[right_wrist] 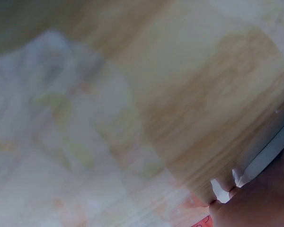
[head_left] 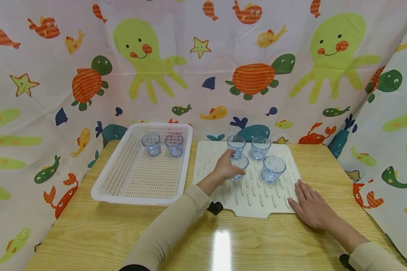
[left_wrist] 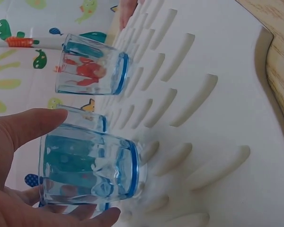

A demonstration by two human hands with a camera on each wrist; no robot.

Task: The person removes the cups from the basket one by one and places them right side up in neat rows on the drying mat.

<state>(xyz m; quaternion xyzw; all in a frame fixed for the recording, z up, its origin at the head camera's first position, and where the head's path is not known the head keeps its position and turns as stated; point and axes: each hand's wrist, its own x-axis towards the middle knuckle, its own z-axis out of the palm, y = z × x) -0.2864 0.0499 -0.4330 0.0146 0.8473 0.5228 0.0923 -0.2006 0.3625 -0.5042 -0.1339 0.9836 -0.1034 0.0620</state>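
Note:
My left hand [head_left: 225,168] is around the near-left clear bluish glass [head_left: 240,162], thumb on one side and fingers on the other. In the left wrist view the thumb lies along one side of this glass [left_wrist: 87,163], and fingers curve past the opposite side. The glass stands upright on a white ridged draining board [head_left: 249,207]. Three more glasses stand there: one behind [head_left: 236,142], one back right [head_left: 260,148] and one front right [head_left: 273,169]. My right hand [head_left: 312,206] rests flat at the board's right edge, fingertips on it.
Left of the board sits a white perforated plastic basket [head_left: 96,192] with two glasses, one left [head_left: 151,145] and one right [head_left: 175,145], near its back wall. Beneath everything is a wooden table [head_left: 190,233]. A sea-animal patterned curtain [head_left: 176,49] encloses the back and sides.

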